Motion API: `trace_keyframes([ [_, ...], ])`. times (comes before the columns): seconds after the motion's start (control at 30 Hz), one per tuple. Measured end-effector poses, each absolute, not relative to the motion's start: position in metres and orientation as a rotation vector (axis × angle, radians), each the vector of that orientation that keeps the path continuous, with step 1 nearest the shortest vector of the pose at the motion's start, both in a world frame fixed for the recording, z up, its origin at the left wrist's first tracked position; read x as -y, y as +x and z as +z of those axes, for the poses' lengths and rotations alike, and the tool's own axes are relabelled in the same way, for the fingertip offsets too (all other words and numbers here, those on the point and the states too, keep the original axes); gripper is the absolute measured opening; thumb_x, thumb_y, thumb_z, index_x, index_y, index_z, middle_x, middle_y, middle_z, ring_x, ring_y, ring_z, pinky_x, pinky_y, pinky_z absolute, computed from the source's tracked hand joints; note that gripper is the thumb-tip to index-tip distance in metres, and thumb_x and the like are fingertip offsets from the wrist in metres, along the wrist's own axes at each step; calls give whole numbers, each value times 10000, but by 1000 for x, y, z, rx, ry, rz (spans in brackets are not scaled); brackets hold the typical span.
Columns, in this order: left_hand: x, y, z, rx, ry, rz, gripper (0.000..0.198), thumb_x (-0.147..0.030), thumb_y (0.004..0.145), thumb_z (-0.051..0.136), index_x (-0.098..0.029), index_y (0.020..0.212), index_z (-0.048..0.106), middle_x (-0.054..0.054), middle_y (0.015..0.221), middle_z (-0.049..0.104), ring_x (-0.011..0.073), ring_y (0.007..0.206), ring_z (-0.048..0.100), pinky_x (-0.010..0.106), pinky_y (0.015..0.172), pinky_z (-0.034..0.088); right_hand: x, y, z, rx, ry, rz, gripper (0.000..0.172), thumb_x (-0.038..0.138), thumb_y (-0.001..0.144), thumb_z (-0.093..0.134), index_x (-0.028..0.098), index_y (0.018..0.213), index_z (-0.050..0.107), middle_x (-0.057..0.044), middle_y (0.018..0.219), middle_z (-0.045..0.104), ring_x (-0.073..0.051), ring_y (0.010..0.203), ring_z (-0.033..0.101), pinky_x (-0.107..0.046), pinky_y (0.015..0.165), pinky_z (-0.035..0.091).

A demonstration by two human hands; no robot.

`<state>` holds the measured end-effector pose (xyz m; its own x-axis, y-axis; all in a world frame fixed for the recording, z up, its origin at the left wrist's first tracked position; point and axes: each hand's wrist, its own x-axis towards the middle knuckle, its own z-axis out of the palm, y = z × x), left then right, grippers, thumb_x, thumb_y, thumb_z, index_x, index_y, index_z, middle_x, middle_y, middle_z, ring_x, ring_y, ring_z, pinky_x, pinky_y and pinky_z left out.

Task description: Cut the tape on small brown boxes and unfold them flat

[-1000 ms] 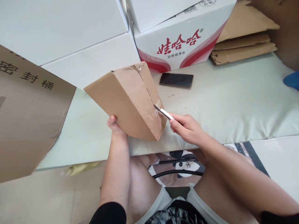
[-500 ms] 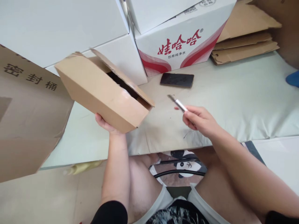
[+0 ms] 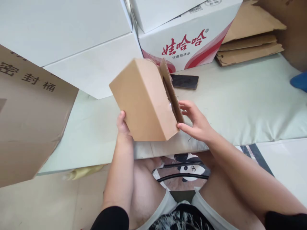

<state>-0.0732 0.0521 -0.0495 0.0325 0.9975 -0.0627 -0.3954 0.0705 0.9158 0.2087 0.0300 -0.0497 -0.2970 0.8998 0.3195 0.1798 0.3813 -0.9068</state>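
A brown cardboard box (image 3: pixel 141 102) is held tilted above the table, its bottom and one side facing me. My left hand (image 3: pixel 124 125) grips its lower left corner, thumb on the bottom panel and the other fingers hidden behind. The opening faces right, with a loose flap (image 3: pixel 170 91) standing partly up beside a dark gap. At that edge is my right hand (image 3: pixel 195 123), fingers spread, thumb tip at the box's lower right corner and fingertips by the flap. No knife shows in the right hand now; the box could hide it.
Behind the box lies a black phone (image 3: pixel 188 82) on the pale green table cover (image 3: pixel 240 102). White cartons (image 3: pixel 96 70) and a red-printed water carton (image 3: pixel 187 48) line the back. Folded cardboard (image 3: pixel 249 48) is at the back right, a large brown carton (image 3: pixel 28 121) at left.
The box has turned more upright and moved right, now overlapping the phone's left end. My right hand, which held a knife with a silvery handle, has come to the flap with its fingers spread.
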Motion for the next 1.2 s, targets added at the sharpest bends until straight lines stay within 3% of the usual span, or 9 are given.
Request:
trace_keyframes([
  [0.2, -51, -85, -62, -881, 826, 1250, 650, -706, 719, 729, -265, 1193, 665, 104, 1222, 738, 392, 1267, 648, 525, 958, 609, -35, 210, -58, 1575, -1172, 692, 400, 335, 933, 588, 306, 1324, 511, -109, 1315, 597, -265, 1164, 639, -448, 914, 592],
  [0.33, -52, -84, -65, -890, 799, 1217, 655, -675, 716, 747, -257, 1212, 657, 96, 1162, 754, 363, 1168, 700, 484, 897, 628, -37, 213, -60, 1840, -1271, 280, 199, 265, 952, 539, 307, 1067, 697, -97, 1377, 590, -349, 1385, 483, -582, 1135, 417],
  [0.4, -54, -81, -62, -890, 765, 1212, 642, -659, 729, 741, -259, 1224, 657, 88, 1176, 753, 348, 1148, 711, 472, 894, 633, -34, 211, -61, 2040, -1236, 269, 271, 205, 922, 527, 318, 1080, 716, -74, 1382, 627, -370, 1468, 407, -619, 1180, 327],
  [0.47, -56, -78, -58, -893, 752, 1215, 624, -658, 758, 716, -267, 1240, 650, 87, 1218, 745, 353, 1180, 701, 490, 923, 628, -29, 208, -61, 2186, -1174, 344, 461, 160, 844, 542, 309, 1263, 662, -88, 1411, 632, -388, 1528, 339, -657, 1194, 269],
  [0.6, -62, -77, -56, -937, 776, 1237, 654, -688, 751, 727, -260, 1239, 646, 100, 1237, 742, 377, 1227, 683, 517, 964, 614, -23, 207, -57, 2254, -1065, 514, 788, 276, 783, 598, 236, 1545, 398, -192, 1611, 446, -444, 1544, 307, -750, 1191, 175],
  [0.73, -66, -81, -63, -956, 772, 1165, 743, -715, 693, 787, -226, 1235, 649, 128, 1212, 749, 384, 1219, 690, 512, 992, 599, -28, 214, -55, 2155, -1067, 645, 828, 460, 831, 653, 237, 1561, 333, -207, 1590, 465, -423, 1515, 372, -718, 1234, 163],
  [0.9, -63, -77, -65, -934, 806, 1175, 733, -672, 643, 857, -219, 1184, 658, 122, 1143, 762, 366, 1179, 708, 485, 1002, 581, -34, 220, -64, 1978, -1114, 678, 708, 561, 790, 740, 258, 1392, 523, -158, 1368, 652, -402, 1386, 534, -699, 1271, 126],
  [1.07, -62, -77, -59, -980, 818, 1234, 641, -708, 718, 760, -224, 1133, 682, 107, 1126, 759, 358, 1157, 709, 468, 957, 588, -33, 221, -63, 1819, -1083, 755, 752, 622, 773, 758, 219, 1380, 568, -177, 1330, 663, -397, 1354, 563, -638, 1218, 342],
  [1.2, -68, -89, -62, -1057, 850, 1403, 519, -522, 717, 788, -266, 1154, 672, 69, 1212, 736, 335, 1185, 690, 440, 950, 584, -31, 222, -60, 1756, -1067, 868, 842, 719, 769, 721, 219, 1424, 550, -175, 1293, 681, -402, 1301, 597, -602, 1142, 446],
])
